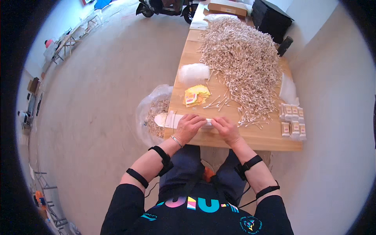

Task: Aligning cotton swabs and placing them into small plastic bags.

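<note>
At the table's near edge, my left hand [188, 127] and my right hand [225, 130] are closed on opposite ends of a small whitish packet [209, 122]. My fingers cover most of it, so its contents cannot be made out. Beside my left hand, a white rounded strip [162, 120] sticks out past the table's left edge. Farther in lies a loose stack of yellow cards [197, 95], with a stack of clear plastic bags [194, 73] behind it. A big heap of cotton swabs [243, 58] spreads beyond my hands, and several loose swabs [222, 102] lie nearer.
Small filled packets [291, 121] stand in rows on the wooden table's [250, 144] right side, near a wall. A clear plastic sack [143, 105] of swabs stands off its left edge. At the back are a black box [270, 19], a cardboard box [227, 8] and a scooter [168, 7].
</note>
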A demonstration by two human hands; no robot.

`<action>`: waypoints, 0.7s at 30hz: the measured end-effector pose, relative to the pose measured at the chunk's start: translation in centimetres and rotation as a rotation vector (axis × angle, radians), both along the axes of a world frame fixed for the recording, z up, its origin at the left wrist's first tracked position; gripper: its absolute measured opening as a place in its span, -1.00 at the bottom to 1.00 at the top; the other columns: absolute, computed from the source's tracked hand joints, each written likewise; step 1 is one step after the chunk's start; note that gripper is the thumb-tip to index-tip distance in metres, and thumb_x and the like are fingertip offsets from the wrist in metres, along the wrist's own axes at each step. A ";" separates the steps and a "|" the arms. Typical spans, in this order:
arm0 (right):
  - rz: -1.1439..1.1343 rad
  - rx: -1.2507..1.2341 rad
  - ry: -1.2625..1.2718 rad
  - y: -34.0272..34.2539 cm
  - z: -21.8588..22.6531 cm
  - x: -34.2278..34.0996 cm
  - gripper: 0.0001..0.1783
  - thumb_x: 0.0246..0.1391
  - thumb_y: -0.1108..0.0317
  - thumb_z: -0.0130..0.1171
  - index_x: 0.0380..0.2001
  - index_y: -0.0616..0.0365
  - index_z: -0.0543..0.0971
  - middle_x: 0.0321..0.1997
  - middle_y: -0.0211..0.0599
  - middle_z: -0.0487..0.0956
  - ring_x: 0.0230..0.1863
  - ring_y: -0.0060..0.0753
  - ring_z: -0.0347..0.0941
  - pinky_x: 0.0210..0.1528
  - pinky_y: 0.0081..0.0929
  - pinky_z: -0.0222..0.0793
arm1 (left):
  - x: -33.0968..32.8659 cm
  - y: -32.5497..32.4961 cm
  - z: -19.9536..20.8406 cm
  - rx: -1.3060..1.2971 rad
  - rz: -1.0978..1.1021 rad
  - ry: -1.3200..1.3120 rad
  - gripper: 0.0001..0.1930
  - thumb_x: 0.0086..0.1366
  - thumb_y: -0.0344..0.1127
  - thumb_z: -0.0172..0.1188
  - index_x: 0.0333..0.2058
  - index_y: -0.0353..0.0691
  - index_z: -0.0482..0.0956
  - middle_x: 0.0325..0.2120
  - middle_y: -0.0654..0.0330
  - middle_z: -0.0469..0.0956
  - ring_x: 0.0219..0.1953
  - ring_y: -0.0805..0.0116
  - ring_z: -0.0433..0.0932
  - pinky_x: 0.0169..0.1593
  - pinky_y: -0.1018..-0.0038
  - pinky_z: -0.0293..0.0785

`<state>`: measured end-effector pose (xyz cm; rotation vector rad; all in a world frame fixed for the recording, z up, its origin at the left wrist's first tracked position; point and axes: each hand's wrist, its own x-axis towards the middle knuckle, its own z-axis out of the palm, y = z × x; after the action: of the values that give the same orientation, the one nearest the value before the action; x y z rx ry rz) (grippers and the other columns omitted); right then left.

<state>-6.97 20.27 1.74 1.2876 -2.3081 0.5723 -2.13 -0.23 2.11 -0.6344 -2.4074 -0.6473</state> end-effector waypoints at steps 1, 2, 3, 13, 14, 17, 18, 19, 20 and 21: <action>0.000 -0.002 0.009 -0.1 0.1 -0.1 -0.75 -0.20 0.46 0.11 -0.32 0.09 0.53 -0.29 -0.35 0.51 -0.25 -0.28 0.48 -0.27 -0.38 0.47 | -0.1 -0.1 -0.1 -0.002 0.000 0.009 -0.83 0.01 -0.46 0.19 -0.36 -0.11 0.60 -0.31 0.32 0.58 -0.27 0.26 0.53 -0.17 0.36 0.47; 0.006 -0.047 -0.028 -0.2 0.2 -0.2 -0.77 -0.16 0.46 0.11 -0.31 0.11 0.53 -0.33 -0.33 0.52 -0.30 -0.25 0.49 -0.29 -0.40 0.47 | -0.2 -0.2 -0.2 0.055 -0.008 -0.060 -0.80 0.03 -0.47 0.18 -0.32 -0.12 0.59 -0.30 0.29 0.58 -0.24 0.25 0.53 -0.15 0.36 0.46; 0.013 -0.092 -0.066 -0.3 0.2 -0.3 -0.78 -0.11 0.46 0.11 -0.30 0.13 0.54 -0.36 -0.30 0.53 -0.35 -0.23 0.50 -0.32 -0.43 0.46 | -0.3 -0.3 -0.3 0.112 -0.017 -0.129 -0.78 0.05 -0.49 0.17 -0.27 -0.13 0.59 -0.28 0.26 0.58 -0.21 0.23 0.53 -0.14 0.36 0.46; -0.106 -0.650 -1.569 0.4 2.3 -2.0 -0.82 0.18 0.29 0.03 -0.37 0.15 0.52 -0.54 -0.51 0.50 -0.58 -0.71 0.36 -0.55 -0.72 0.28 | 0.7 0.1 3.6 0.369 -0.048 -0.361 -0.45 0.02 -0.46 0.28 0.05 -0.10 0.42 -0.04 0.10 0.48 0.05 0.14 0.41 0.09 0.33 0.35; -0.081 -0.618 -1.622 0.1 2.4 -1.7 -0.82 0.17 0.27 0.04 -0.39 0.13 0.52 -0.56 -0.52 0.48 -0.60 -0.72 0.33 -0.58 -0.71 0.25 | 0.7 0.6 4.1 0.399 -0.090 -0.323 -0.46 0.00 -0.43 0.31 0.03 -0.10 0.45 -0.02 0.12 0.48 0.10 0.19 0.38 0.14 0.32 0.30; -0.012 -0.617 -1.716 -0.4 2.0 -1.2 -0.82 0.16 0.25 0.05 -0.40 0.10 0.52 -0.57 -0.54 0.46 -0.62 -0.72 0.31 -0.62 -0.70 0.22 | 0.5 1.1 4.8 0.421 -0.196 -0.288 -0.51 -0.02 -0.39 0.36 -0.04 -0.08 0.52 -0.03 0.16 0.50 0.14 0.24 0.36 0.21 0.28 0.21; 0.035 -0.648 -1.755 -0.4 1.9 -1.1 -0.83 0.16 0.25 0.05 -0.40 0.10 0.52 -0.57 -0.55 0.45 -0.62 -0.72 0.31 -0.62 -0.70 0.21 | 0.5 1.2 5.0 0.411 -0.259 -0.288 -0.55 -0.03 -0.37 0.37 -0.08 -0.06 0.57 -0.05 0.18 0.52 0.14 0.24 0.37 0.23 0.25 0.17; 0.034 -0.648 -1.757 -0.5 1.9 -1.0 -0.83 0.16 0.25 0.05 -0.40 0.10 0.52 -0.57 -0.55 0.45 -0.62 -0.72 0.31 -0.62 -0.70 0.21 | 0.5 1.2 5.1 0.412 -0.259 -0.290 -0.55 -0.03 -0.37 0.37 -0.08 -0.06 0.57 -0.05 0.18 0.52 0.14 0.24 0.37 0.23 0.25 0.17; 0.042 -0.625 -1.799 -0.5 2.0 -0.9 -0.83 0.16 0.25 0.05 -0.39 0.09 0.52 -0.57 -0.56 0.45 -0.62 -0.72 0.31 -0.63 -0.71 0.20 | 0.6 1.2 5.2 0.396 -0.279 -0.343 -0.58 -0.04 -0.35 0.37 -0.12 -0.04 0.60 -0.09 0.21 0.55 0.12 0.24 0.39 0.25 0.22 0.14; 0.050 -0.600 -1.841 -0.5 2.2 -0.8 -0.84 0.15 0.25 0.06 -0.39 0.08 0.52 -0.57 -0.56 0.45 -0.62 -0.73 0.31 -0.64 -0.72 0.19 | 0.6 1.2 5.3 0.381 -0.300 -0.396 -0.61 -0.04 -0.34 0.38 -0.15 -0.03 0.62 -0.13 0.24 0.58 0.11 0.24 0.41 0.26 0.19 0.10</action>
<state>-7.81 19.77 3.90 0.2805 -2.5460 3.0696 -1.52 0.93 7.37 -0.7632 -2.4495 -1.4349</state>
